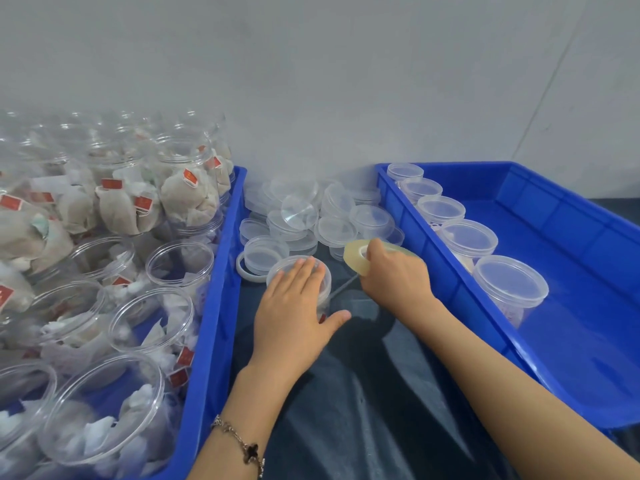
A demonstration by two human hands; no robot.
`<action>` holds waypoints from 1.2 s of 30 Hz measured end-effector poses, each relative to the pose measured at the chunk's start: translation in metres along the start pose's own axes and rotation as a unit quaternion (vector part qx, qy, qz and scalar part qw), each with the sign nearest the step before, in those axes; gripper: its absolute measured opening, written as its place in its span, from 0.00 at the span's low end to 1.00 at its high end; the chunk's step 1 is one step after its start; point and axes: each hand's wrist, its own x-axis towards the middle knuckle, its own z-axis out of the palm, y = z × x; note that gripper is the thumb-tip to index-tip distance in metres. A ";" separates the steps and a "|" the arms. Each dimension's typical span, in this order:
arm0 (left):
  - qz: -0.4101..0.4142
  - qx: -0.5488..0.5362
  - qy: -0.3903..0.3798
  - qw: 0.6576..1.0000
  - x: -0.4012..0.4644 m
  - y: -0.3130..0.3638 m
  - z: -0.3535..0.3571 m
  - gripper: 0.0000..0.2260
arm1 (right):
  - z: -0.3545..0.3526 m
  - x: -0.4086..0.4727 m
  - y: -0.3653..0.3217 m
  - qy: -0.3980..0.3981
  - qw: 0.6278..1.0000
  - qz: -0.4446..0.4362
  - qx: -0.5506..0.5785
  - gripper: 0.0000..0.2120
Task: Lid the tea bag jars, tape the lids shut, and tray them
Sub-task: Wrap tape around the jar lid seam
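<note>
- A bracelet (239, 441) with a dark clover charm sits on the left wrist, nearest the camera.
- The dark cloth (363, 393) covers the table between two blue bins.
- The left bin (211, 306) is packed with open jars (104, 407) of tea bags, with more stacked behind.
- The left hand (294, 306) lies flat on the lid of a jar (322, 282) standing on the cloth between the bins; fingers straight and close together on the lid, thumb spread out toward the right.
- The right hand (394, 282) grips a tape roll (360, 258) just right of that jar, fingers curled round it; the fingertips are hidden behind the hand.
- A thin strip of tape (343, 287) runs from the roll down toward the jar's side.
- The right bin (450, 271) holds a row of five lidded jars (509, 289) along its left wall.
- A tape ring (242, 271) lies just left of the held jar.
- Loose lids (311, 213) are heaped on the cloth by the wall (311, 81), between the bins.
</note>
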 end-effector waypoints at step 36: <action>-0.094 0.103 -0.132 0.981 0.039 0.020 0.005 0.36 | 0.010 -0.010 -0.025 -0.119 0.966 -0.078 0.217 0.38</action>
